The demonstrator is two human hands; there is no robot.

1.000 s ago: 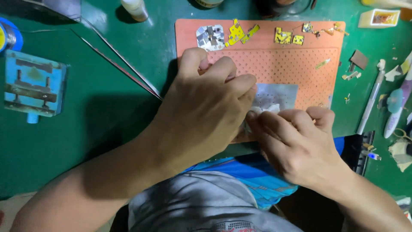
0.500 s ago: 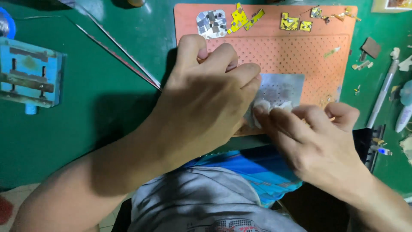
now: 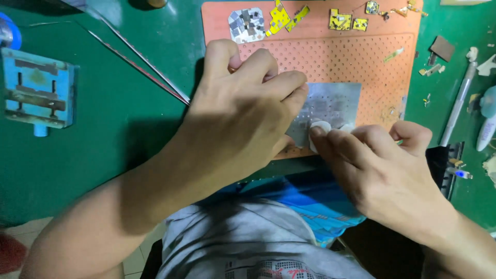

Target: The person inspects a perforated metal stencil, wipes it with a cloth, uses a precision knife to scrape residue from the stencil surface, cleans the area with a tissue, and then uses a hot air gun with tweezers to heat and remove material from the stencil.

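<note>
Both hands have barely shifted since a moment ago, with the right hand [image 3: 385, 175] edged slightly left along the thin metal stencil plate [image 3: 333, 106]. Its fingertips pinch a small white pad [image 3: 320, 128] against the plate, which lies on the orange perforated mat [image 3: 361, 57]. Curled fingers of the left hand [image 3: 243, 111] press down the plate's left edge.

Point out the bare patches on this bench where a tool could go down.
Roomiest: green mat between the blue jig and the left hand. Some bare perforated orange pad above the metal stencil. Crowded: the pad's top edge and the right side beside the white pen.
</note>
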